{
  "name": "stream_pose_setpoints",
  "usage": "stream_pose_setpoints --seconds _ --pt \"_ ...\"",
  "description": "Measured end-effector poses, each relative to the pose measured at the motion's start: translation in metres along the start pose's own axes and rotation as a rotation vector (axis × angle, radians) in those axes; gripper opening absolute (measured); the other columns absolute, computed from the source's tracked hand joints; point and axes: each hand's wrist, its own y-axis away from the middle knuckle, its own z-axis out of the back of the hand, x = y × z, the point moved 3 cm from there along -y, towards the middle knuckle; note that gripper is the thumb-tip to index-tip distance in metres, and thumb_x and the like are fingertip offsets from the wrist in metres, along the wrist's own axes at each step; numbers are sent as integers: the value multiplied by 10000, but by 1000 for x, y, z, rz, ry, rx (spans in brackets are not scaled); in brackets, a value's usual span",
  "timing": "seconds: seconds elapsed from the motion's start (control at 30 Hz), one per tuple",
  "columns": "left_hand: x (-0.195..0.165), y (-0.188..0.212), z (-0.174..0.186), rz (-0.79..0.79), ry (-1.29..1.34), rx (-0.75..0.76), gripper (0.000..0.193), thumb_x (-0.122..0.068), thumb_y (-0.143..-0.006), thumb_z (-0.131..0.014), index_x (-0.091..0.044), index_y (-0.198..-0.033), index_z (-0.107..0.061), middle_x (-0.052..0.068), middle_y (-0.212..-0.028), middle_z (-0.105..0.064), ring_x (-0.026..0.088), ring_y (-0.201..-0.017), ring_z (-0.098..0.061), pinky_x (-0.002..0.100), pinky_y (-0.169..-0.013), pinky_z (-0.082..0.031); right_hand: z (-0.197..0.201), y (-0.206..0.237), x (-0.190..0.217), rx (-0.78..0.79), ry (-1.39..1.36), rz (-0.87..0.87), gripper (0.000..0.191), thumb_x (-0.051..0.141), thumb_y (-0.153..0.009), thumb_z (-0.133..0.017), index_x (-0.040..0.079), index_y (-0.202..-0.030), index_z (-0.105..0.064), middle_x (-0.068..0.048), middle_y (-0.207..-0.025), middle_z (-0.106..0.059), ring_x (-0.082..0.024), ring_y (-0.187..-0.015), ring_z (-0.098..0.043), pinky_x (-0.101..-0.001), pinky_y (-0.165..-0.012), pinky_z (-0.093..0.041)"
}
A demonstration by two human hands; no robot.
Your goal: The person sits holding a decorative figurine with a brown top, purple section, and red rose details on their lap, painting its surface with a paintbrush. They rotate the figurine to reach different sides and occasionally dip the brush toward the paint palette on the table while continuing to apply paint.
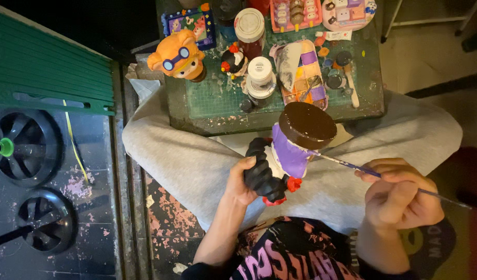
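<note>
**Figurine held over the lap, brush tip at its purple side**

The person sits with grey-clad knees (pixel 186 166) spread against the near edge of a small green table (pixel 217 101). The left hand (pixel 241 181) is wrapped around the black, ribbed part of a figurine (pixel 290 150), fingers pressed closed on it. The figurine is tilted over the lap, just in front of the table's near edge; its round dark-brown base (pixel 307 125) faces up toward the camera, its body is purple, and a small red piece shows at its lower end.

The right hand (pixel 399 197), well to the right of the figurine, pinches a thin brush (pixel 352 166) between fingers and thumb. The brush slants up and left, and its tip touches the figurine's purple side just below the brown base.

On the table, behind the figurine: a paint palette (pixel 303 72) with coloured wells, two white-lidded jars (pixel 260 75) left of the palette, a small black-and-red figure (pixel 233 59) beside them, and an orange figure (pixel 178 56) with blue goggles at the table's left edge. Painted pieces lie in trays (pixel 295 13) along the far edge.

Left of the table, on the floor, stand a green slatted panel (pixel 46 67) and two black wheels (pixel 25 148).
</note>
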Motion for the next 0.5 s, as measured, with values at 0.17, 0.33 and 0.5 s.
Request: stream_pose_setpoints --seconds 0.17,0.33,0.5 --pt "-1 2 4 34 2 -71 233 -245 -911 -636 -158 -808 -446 -48 -608 -379 111 -481 -371 306 -465 -308 3 -8 2 5 59 30 313 166 -1166 -522 -96 -996 -537 -256 -741 -616 -301 -602 -645 -368 -571 -591" --pt "-1 1 10 22 5 -56 246 -247 -917 -658 -162 -803 -459 -48 -604 -401 118 -492 -393 313 -465 -318 2 -11 4 -5 67 99 273 125 -1149 -505 -84 -976 -540 -250 -724 -619 -294 -578 -650 -389 -577 -583" --pt "1 1 16 11 31 -132 220 -246 -874 -674 -154 -828 -480 -52 -619 -404 104 -489 -403 295 -465 -332 0 -7 5 8 19 7 290 123 -1174 -491 -111 -1008 -534 -254 -797 -631 -293 -645 -653 -373 -596 -591"
